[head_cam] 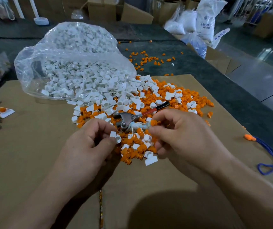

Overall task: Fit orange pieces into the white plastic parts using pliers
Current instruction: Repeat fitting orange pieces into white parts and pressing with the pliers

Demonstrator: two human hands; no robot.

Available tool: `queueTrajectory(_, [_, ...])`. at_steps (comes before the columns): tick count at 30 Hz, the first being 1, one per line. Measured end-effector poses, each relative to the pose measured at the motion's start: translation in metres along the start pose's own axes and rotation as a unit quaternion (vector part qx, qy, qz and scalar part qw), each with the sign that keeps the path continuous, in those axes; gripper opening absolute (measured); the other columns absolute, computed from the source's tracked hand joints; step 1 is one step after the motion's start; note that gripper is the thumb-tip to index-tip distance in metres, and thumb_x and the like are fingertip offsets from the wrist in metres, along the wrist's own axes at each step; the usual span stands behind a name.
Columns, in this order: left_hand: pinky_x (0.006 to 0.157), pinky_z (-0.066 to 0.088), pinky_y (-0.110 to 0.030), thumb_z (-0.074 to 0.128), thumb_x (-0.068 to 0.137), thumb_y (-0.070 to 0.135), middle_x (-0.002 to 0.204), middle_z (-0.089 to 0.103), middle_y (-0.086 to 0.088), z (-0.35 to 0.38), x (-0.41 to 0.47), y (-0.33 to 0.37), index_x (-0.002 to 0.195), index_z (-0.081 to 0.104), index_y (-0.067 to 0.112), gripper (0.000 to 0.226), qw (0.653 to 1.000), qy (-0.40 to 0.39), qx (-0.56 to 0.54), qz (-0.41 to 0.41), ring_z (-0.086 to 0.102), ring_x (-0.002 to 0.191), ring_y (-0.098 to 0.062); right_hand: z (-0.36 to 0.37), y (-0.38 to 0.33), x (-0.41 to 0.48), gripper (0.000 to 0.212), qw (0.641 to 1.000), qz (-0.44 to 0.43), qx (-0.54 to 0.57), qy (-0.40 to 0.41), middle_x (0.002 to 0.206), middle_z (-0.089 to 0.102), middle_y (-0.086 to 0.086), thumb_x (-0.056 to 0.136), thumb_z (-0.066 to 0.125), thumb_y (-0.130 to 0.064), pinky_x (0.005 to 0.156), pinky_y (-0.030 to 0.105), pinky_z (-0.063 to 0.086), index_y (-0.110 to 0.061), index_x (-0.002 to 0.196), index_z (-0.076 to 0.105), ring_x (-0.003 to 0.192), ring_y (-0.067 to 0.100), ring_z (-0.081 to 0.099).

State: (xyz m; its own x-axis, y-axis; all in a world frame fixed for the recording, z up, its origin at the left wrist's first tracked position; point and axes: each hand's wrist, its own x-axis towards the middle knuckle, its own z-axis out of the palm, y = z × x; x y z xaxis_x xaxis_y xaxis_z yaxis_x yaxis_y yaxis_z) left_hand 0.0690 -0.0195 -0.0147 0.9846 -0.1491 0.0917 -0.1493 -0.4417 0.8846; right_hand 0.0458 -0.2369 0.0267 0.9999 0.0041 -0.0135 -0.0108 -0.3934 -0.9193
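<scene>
Lettering on white sack (206, 17) blurs; left hand (89, 146) pinches white part (116, 137).

This is looking like a factory assembly floor: cartons (102, 9) are standing along the far side, white sacks (205, 19) are leaning at far right, and a clear bag (73, 52) is spilling bulk white plastic parts (99, 95) onto cardboard sheeting (33, 146) covering the bench (190, 68).

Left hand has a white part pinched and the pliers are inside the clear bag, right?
Not quite. The left hand does pinch a white part, but the pliers are not inside the clear bag: the head view shows them lying on the loose pile of orange and white pieces outside it.
</scene>
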Motion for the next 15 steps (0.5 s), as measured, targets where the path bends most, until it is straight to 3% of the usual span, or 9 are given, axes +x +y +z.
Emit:
queueTrajectory(4, [0.047, 0.044, -0.012, 0.065, 0.091, 0.023, 0.069, 0.067, 0.006, 0.000, 0.000, 0.001, 0.089, 0.064, 0.032, 0.010, 1.000, -0.001, -0.003, -0.001, 0.058, 0.049, -0.004, 0.001, -0.003, 0.015, 0.020, 0.997, 0.006, 0.073, -0.008, 0.071, 0.070, 0.007, 0.090, 0.066, -0.010, 0.054, 0.021, 0.055, -0.016, 0.110, 0.068, 0.062, 0.021, 0.069])
queueTrajectory(8, [0.055, 0.044, -0.025, 0.064, 0.087, 0.033, 0.073, 0.066, 0.016, 0.003, 0.003, 0.001, 0.092, 0.060, 0.047, 0.016, 1.000, 0.005, 0.020, -0.004, 0.061, 0.060, -0.004, 0.007, 0.012, 0.020, 0.027, 0.993, 0.001, 0.121, -0.010, 0.081, 0.071, 0.010, 0.093, 0.063, -0.015, 0.068, 0.036, 0.060, -0.017, 0.120, 0.065, 0.073, 0.024, 0.070])
queueTrajectory(15, [0.053, 0.047, -0.030, 0.062, 0.081, 0.037, 0.069, 0.067, 0.015, 0.007, 0.006, 0.000, 0.092, 0.060, 0.048, 0.016, 1.000, 0.027, 0.008, 0.008, 0.061, 0.056, -0.005, 0.001, 0.018, 0.022, 0.019, 0.992, -0.102, -0.067, 0.025, 0.089, 0.068, -0.016, 0.093, 0.058, -0.040, 0.062, 0.015, 0.051, -0.040, 0.109, 0.067, 0.076, 0.004, 0.064])
